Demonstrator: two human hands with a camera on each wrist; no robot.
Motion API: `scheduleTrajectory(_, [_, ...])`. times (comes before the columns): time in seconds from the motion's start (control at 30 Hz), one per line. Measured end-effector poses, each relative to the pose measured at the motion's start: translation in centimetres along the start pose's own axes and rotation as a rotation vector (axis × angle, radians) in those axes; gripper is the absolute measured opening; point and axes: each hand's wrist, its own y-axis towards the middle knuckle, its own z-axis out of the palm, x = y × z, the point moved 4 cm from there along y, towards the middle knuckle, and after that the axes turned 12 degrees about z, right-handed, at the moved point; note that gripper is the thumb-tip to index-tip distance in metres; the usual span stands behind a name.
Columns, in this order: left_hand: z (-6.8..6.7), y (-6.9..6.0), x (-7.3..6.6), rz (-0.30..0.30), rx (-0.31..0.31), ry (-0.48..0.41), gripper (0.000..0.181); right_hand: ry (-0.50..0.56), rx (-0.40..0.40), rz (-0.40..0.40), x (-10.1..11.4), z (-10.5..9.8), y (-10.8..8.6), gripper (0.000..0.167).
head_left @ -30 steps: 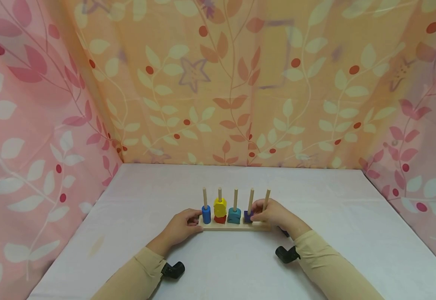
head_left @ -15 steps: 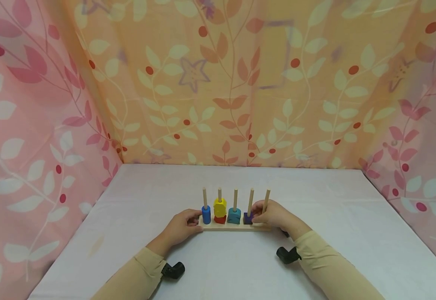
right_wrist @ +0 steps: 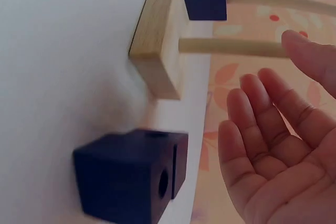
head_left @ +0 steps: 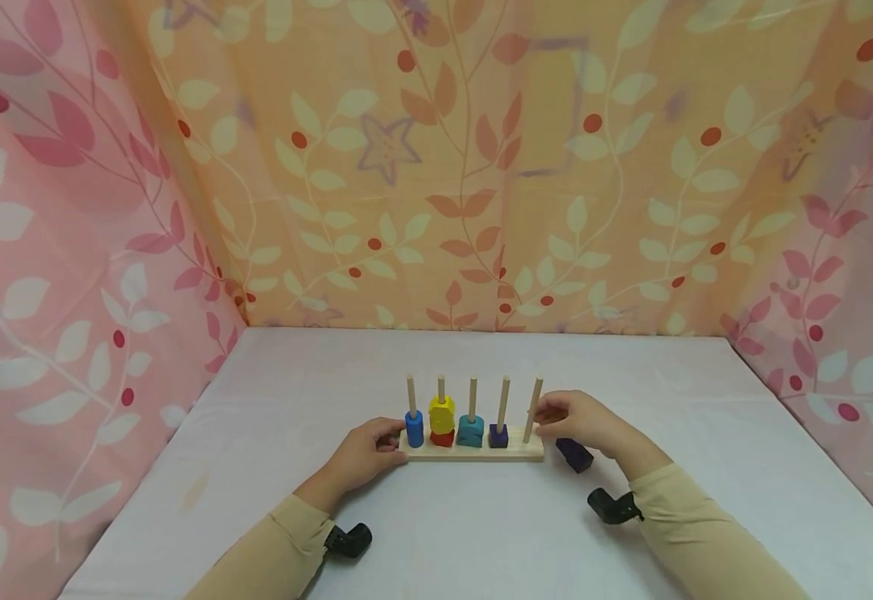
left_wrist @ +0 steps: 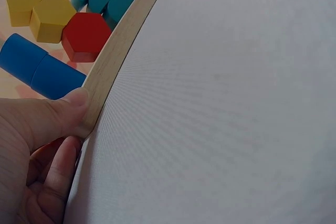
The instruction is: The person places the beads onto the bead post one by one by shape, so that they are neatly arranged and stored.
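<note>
A wooden peg board [head_left: 474, 455] with several upright pegs stands mid-table. My left hand [head_left: 364, 454] grips its left end, thumb on the edge in the left wrist view. From the left, the pegs bear blue cylinders [left_wrist: 44, 66], yellow hexagons [head_left: 441, 415] above a red hexagon [left_wrist: 85, 36], teal half-round blocks [head_left: 470, 432] and a dark purple square block [head_left: 499, 436]. The rightmost peg [right_wrist: 231, 46] is bare. Beside it my right hand [head_left: 586, 425] is raised with relaxed fingers, holding nothing. Beneath that hand lie loose dark purple blocks [right_wrist: 126, 177], one showing a hole.
A white cloth [head_left: 474, 533] covers the table. Patterned fabric [head_left: 436, 167] hangs behind and at both sides. A black wrist device [head_left: 349, 542] sits at the left cuff and another black device [head_left: 614, 507] at the right.
My right hand has drawn back to the right from the purple block on its peg, uncovering that block and the loose ones. My left hand has stayed on the board's end.
</note>
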Motion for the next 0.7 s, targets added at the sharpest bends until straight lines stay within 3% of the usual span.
scheduleTrajectory(0.23, [-0.1,0.0,-0.1,0.003,-0.001,-0.007,0.047,-0.031,-0.103,0.099,-1.8,-1.4,-1.1,0.030])
scheduleTrajectory(0.4, [0.0,0.0,-0.1,0.000,0.005,-0.016,0.047,-0.008,-0.157,0.167,-3.5,-1.8,-2.1,0.040])
scheduleTrajectory(0.7, [0.0,0.0,-0.2,-0.009,0.001,-0.021,0.048,-0.055,-0.133,0.209,-5.7,-1.5,-3.0,0.055])
